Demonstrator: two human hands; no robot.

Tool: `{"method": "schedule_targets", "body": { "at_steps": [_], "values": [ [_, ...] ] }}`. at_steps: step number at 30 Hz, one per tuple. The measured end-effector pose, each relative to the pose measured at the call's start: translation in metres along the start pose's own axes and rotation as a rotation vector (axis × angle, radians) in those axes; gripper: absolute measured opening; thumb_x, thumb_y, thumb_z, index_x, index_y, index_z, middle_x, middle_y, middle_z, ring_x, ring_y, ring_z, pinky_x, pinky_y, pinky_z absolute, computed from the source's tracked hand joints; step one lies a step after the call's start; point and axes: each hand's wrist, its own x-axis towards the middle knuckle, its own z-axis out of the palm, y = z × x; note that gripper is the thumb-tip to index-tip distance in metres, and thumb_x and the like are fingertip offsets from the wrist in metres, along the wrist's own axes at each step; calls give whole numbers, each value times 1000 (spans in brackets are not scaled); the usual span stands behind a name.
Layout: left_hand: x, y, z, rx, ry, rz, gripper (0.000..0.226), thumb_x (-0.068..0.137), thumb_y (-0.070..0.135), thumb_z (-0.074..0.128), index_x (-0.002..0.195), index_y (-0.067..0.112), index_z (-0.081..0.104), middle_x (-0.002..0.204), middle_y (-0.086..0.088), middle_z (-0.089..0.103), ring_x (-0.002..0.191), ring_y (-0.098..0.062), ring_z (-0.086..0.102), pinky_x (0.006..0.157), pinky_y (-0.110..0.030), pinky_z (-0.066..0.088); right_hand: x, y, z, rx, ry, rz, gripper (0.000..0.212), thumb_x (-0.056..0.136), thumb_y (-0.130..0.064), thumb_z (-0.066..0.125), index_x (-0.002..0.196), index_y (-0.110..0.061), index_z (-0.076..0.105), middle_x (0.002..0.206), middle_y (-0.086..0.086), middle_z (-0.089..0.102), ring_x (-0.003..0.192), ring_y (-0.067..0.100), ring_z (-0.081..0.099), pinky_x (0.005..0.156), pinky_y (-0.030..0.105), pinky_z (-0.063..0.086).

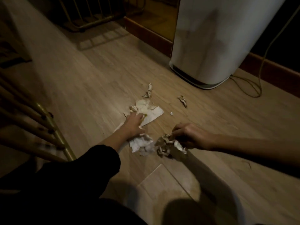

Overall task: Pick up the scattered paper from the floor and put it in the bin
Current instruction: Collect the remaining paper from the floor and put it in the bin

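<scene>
Torn and crumpled paper lies scattered on the wooden floor. My left hand (134,123) presses down on a flat white sheet (152,115), fingers spread over it. A crumpled white piece (142,144) lies just below that wrist. My right hand (188,135) is closed around a wad of crumpled paper (167,145), held low over the floor. Farther off lie a twisted scrap (148,91), another scrap (183,101) and a tiny bit (171,113). A tall white bin-like container (215,41) stands beyond the paper at the upper right.
A cable (253,88) loops on the floor beside the white container. A dark wooden skirting board (146,34) runs along the wall. Wooden bars with a brass rail (53,127) stand at the left. A wire rack (90,15) sits at the back.
</scene>
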Motion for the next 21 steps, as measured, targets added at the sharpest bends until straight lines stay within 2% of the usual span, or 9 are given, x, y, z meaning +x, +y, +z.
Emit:
{"method": "schedule_targets", "body": {
  "at_steps": [2, 4, 5, 7, 10, 13, 15, 19, 21],
  "values": [
    [5, 0, 13, 126, -96, 6, 77, 66, 36, 75, 131, 21, 37, 133, -21, 35, 122, -46, 34, 100, -49, 35, -2, 0, -31, -47, -74, -10, 24, 89, -24, 53, 100, -8, 68, 93, 7, 66, 84, 9, 57, 75, 4, 38],
    [10, 2, 19, 165, -72, 31, 61, 72, 31, 71, 124, 16, 44, 131, -21, 36, 119, -46, 38, 98, -48, 37, -2, 5, -52, -142, -137, 17, 17, 87, -16, 60, 101, -10, 68, 95, 5, 66, 86, 12, 59, 73, 5, 38],
    [11, 4, 20, 128, -45, 53, 49, 75, 24, 68, 118, 10, 49, 128, -22, 39, 115, -45, 44, 94, -45, 40, 1, 11, -58, -178, -150, 45, 16, 85, -14, 62, 100, -12, 69, 94, 5, 67, 85, 14, 60, 73, 7, 40],
    [13, 6, 19, 30, -14, 97, 32, 77, 9, 64, 107, 0, 55, 120, -25, 49, 107, -42, 51, 85, -41, 44, 9, 27, -60, -207, -136, 131, 18, 81, -9, 65, 98, -12, 69, 94, 8, 67, 84, 19, 62, 72, 22, 49],
    [17, 6, 14, -120, 110, 72, 26, 78, 0, 58, 103, -5, 61, 110, -29, 61, 105, -41, 57, 85, -39, 46, 28, 57, -48, -185, 7, 322, 27, 73, -1, 64, 99, -7, 70, 95, 15, 68, 88, 28, 62, 75, 35, 49],
    [36, 4, -6, -225, 373, 41, 32, 75, -5, 56, 105, -4, 63, 109, -30, 62, 103, -40, 59, 87, -39, 47, 52, 80, -24, -105, 367, 537, 30, 71, 2, 61, 98, -6, 70, 94, 17, 70, 88, 32, 63, 67, 27, 40],
    [55, 8, -26, -196, 471, 28, 30, 77, -3, 56, 107, -2, 62, 110, -28, 60, 102, -40, 58, 85, -39, 48, 65, 90, -2, -46, 503, 575, 28, 71, 3, 59, 95, -6, 70, 94, 17, 68, 89, 33, 61, 67, 27, 36],
    [103, 18, -52, -110, 491, 63, 22, 76, -2, 56, 97, 1, 61, 102, -27, 59, 95, -41, 57, 76, -39, 47, 80, 104, 54, -82, 404, 586, 22, 81, -13, 56, 102, -17, 61, 111, 9, 56, 100, 30, 50, 75, 31, 38],
    [130, 22, -53, -58, 438, 75, 26, 76, -2, 58, 102, 1, 60, 110, -28, 56, 99, -43, 55, 80, -42, 47, 78, 105, 76, -141, 404, 585, 25, 83, -19, 52, 107, -18, 59, 115, 9, 55, 104, 31, 46, 78, 38, 43]
  ]
}}
